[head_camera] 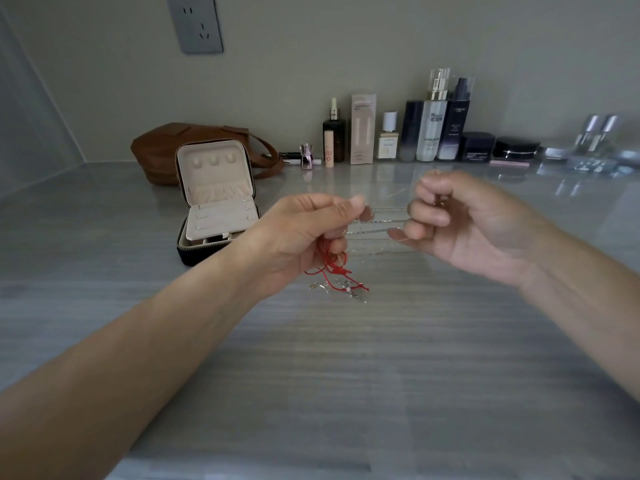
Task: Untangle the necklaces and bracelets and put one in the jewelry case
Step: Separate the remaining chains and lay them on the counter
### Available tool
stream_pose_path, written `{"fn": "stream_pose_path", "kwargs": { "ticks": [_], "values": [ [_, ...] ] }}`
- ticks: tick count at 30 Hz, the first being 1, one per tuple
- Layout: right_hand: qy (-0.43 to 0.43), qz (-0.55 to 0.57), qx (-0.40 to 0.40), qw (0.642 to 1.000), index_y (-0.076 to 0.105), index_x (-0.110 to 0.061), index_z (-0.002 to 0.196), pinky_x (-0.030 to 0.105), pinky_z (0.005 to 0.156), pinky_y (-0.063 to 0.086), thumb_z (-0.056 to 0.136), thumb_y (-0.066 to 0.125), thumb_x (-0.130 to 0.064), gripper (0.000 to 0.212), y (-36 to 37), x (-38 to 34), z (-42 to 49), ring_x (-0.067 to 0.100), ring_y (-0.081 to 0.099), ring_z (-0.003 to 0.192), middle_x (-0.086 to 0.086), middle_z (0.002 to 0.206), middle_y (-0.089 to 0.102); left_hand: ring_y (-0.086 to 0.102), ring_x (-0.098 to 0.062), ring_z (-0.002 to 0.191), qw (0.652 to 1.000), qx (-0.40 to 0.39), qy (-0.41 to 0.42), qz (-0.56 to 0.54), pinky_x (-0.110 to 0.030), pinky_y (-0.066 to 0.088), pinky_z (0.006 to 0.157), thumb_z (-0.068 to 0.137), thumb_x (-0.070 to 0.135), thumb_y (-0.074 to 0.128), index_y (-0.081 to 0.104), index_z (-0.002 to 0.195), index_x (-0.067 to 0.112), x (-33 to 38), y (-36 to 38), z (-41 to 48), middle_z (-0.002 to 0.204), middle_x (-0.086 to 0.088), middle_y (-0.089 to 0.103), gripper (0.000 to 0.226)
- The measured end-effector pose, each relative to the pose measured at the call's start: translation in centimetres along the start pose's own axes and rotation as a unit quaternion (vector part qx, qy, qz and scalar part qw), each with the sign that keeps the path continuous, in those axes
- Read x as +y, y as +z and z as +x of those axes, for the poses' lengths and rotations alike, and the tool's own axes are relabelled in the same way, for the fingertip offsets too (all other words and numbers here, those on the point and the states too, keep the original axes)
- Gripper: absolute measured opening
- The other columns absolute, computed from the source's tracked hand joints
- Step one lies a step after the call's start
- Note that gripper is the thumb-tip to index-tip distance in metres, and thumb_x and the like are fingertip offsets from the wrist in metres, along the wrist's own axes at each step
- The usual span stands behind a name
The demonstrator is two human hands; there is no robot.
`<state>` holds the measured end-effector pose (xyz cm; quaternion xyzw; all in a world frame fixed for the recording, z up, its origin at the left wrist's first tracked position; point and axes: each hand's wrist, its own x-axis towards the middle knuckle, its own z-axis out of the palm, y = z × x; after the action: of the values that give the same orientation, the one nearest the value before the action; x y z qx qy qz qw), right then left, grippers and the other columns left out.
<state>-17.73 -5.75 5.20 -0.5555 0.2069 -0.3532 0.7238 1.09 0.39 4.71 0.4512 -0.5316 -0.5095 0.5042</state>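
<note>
The left hand's [304,233] fingers [351,205] are curled tight, thumb pressed to the forefinger, pinching one end of several thin silver chains [382,221]. The right hand's [464,223] fingers [429,216] are curled too and pinch the other end, so the strands run nearly level between the two hands, above the counter [346,375]. A red cord bracelet [330,268] hangs in a knot from below the left palm, with small silver charms [358,293] dangling at its lower end; whether they touch the counter I cannot tell. Behind the left wrist, which hides its near right corner, the jewelry case [216,202] stands open, lid upright. A brown bag [159,150] lies behind it against the wall. A row of cosmetic bottles [429,129] lines the wall to the right, and a wall socket [195,24] sits above.
</note>
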Motion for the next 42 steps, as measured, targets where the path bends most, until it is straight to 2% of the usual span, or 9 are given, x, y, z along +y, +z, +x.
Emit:
{"fn": "stream_pose_path", "kwargs": {
  "ticks": [9, 14, 19, 25, 29, 32, 35, 37, 42],
  "values": [
    [-0.034, 0.024, -0.002, 0.999, 0.067, -0.019, 0.068, 0.023, 0.06, 0.052, 0.07, 0.061, -0.027, 0.011, 1.1, -0.3, -0.5, 0.005, 0.03, 0.037, -0.008, 0.044, 0.033, 0.054, -0.016, 0.052, 0.999, 0.016, 0.02, -0.028, -0.028, 0.038, 0.062, 0.092, 0.007, 0.046, 0.057, 0.091, 0.01, 0.5, 0.0, 0.1, 0.048, 0.003, 0.045, 0.011],
    [-0.04, 0.022, -0.018, 0.999, 0.069, -0.019, 0.072, 0.022, 0.06, 0.048, 0.064, 0.068, -0.031, 0.014, 0.8, -0.2, -0.4, 0.004, 0.032, 0.037, -0.009, 0.045, 0.037, 0.057, -0.017, 0.054, 0.999, 0.011, 0.035, -0.013, -0.023, 0.045, 0.057, 0.092, 0.003, 0.042, 0.06, 0.092, 0.009, 0.7, 0.0, -0.1, 0.05, 0.001, 0.048, 0.019],
    [-0.032, 0.025, -0.037, 0.998, 0.072, -0.019, 0.077, 0.022, 0.061, 0.048, 0.061, 0.073, -0.033, 0.021, 0.8, -0.2, -0.4, 0.004, 0.034, 0.039, -0.008, 0.048, 0.041, 0.056, -0.012, 0.061, 0.998, 0.012, 0.032, 0.046, -0.026, 0.047, 0.072, 0.09, 0.01, 0.052, 0.066, 0.094, 0.012, 0.5, 0.0, -0.3, 0.054, 0.003, 0.055, 0.015],
    [-0.025, 0.03, -0.01, 0.999, 0.069, -0.011, 0.09, 0.023, 0.062, 0.05, 0.072, 0.056, -0.017, 0.023, 1.7, -0.4, -0.6, 0.008, 0.04, 0.047, -0.003, 0.058, 0.046, 0.062, -0.009, 0.07, 0.988, 0.09, 0.017, 0.128, -0.033, 0.051, 0.077, 0.088, 0.012, 0.06, 0.06, 0.093, 0.023, 0.0, 0.5, 0.0, 0.083, 0.006, 0.07, 0.012],
    [-0.03, 0.03, 0.003, 0.999, 0.063, -0.007, 0.1, 0.023, 0.068, 0.051, 0.074, 0.052, -0.013, 0.029, 1.7, -0.4, -0.5, 0.008, 0.05, 0.054, -0.002, 0.064, 0.055, 0.057, -0.002, 0.08, 0.943, 0.137, 0.103, 0.285, -0.012, 0.047, 0.062, 0.085, 0.022, 0.065, 0.05, 0.085, 0.035, -0.6, 1.3, -0.1, 0.104, 0.009, 0.058, 0.02],
    [-0.031, 0.041, 0.005, 0.999, 0.063, -0.006, 0.103, 0.023, 0.071, 0.053, 0.074, 0.053, -0.012, 0.031, 1.6, -0.4, -0.4, 0.008, 0.054, 0.058, -0.002, 0.068, 0.058, 0.051, 0.005, 0.093, 0.908, 0.115, 0.173, 0.364, -0.01, 0.039, 0.079, 0.079, 0.028, 0.071, 0.059, 0.075, 0.034, -1.0, 2.0, -0.3, 0.101, 0.018, 0.052, 0.014],
    [-0.03, 0.055, 0.004, 0.998, 0.063, -0.006, 0.104, 0.023, 0.073, 0.053, 0.074, 0.054, -0.012, 0.032, 1.6, -0.3, -0.4, 0.008, 0.056, 0.061, -0.001, 0.07, 0.059, 0.049, -0.003, 0.112, 0.896, 0.08, 0.184, 0.397, -0.024, 0.039, 0.095, 0.069, 0.039, 0.078, 0.066, 0.08, 0.035, -1.8, 2.4, -0.1, 0.112, 0.012, 0.056, 0.017],
    [-0.031, 0.063, 0.003, 0.998, 0.063, -0.006, 0.103, 0.023, 0.073, 0.053, 0.074, 0.054, -0.012, 0.031, 1.7, -0.3, -0.4, 0.009, 0.057, 0.063, -0.001, 0.072, 0.06, 0.051, -0.007, 0.111, 0.896, 0.085, 0.182, 0.395, -0.028, 0.04, 0.095, 0.067, 0.041, 0.079, 0.067, 0.081, 0.035, -2.2, 2.6, 0.2, 0.112, 0.009, 0.058, 0.019],
    [-0.033, 0.068, 0.002, 0.997, 0.062, -0.004, 0.105, 0.023, 0.074, 0.055, 0.073, 0.053, -0.007, 0.033, 1.9, -0.5, -0.4, 0.01, 0.06, 0.065, 0.001, 0.073, 0.062, 0.055, 0.006, 0.091, 0.91, 0.121, 0.184, 0.352, -0.008, 0.036, 0.078, 0.077, 0.023, 0.075, 0.075, 0.08, 0.025, -2.3, 2.4, 0.6, 0.104, 0.007, 0.065, 0.004]
  ]
}}
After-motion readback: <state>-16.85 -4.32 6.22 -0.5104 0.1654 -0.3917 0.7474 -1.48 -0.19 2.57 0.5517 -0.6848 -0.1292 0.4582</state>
